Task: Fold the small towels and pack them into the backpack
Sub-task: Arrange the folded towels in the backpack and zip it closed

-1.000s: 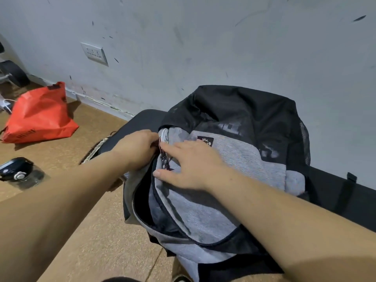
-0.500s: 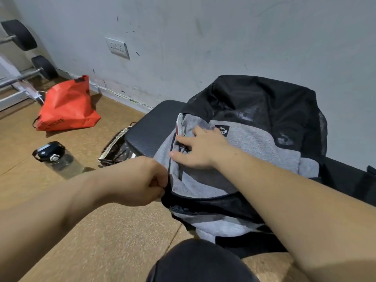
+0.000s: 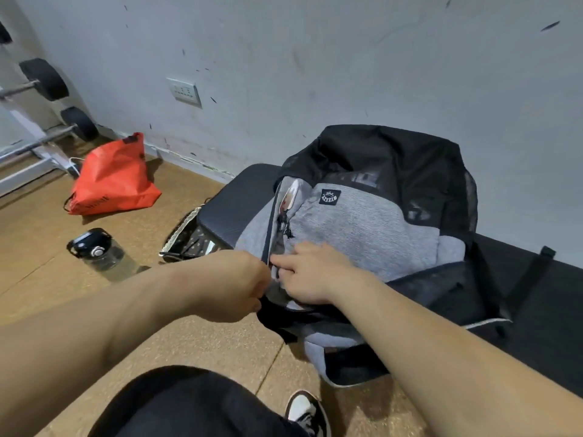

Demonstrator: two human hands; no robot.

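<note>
A grey and black backpack (image 3: pixel 362 228) lies on a black padded bench (image 3: pixel 230 203) against the wall. A zip line (image 3: pixel 273 228) runs down its left side, with a white and red tag at the top end. My left hand (image 3: pixel 233 287) is a fist at the lower end of that zip and pinches something there; what it pinches is hidden by the fingers. Just right of the zip, my right hand (image 3: pixel 310 274) rests on the grey front panel, index finger pointing at the seam. No towel shows.
On the cork floor to the left lie a red bag (image 3: pixel 113 181) and a clear water bottle with a black lid (image 3: pixel 97 253). A patterned open pouch (image 3: pixel 186 241) sits by the bench end. Barbell weights (image 3: pixel 44 77) stand far left. My knee (image 3: pixel 189 402) and shoe (image 3: pixel 306 411) are below.
My left hand has travelled from the top of the zip down toward me, staying closed. My right hand slid down the grey panel after it. The view turned slightly left.
</note>
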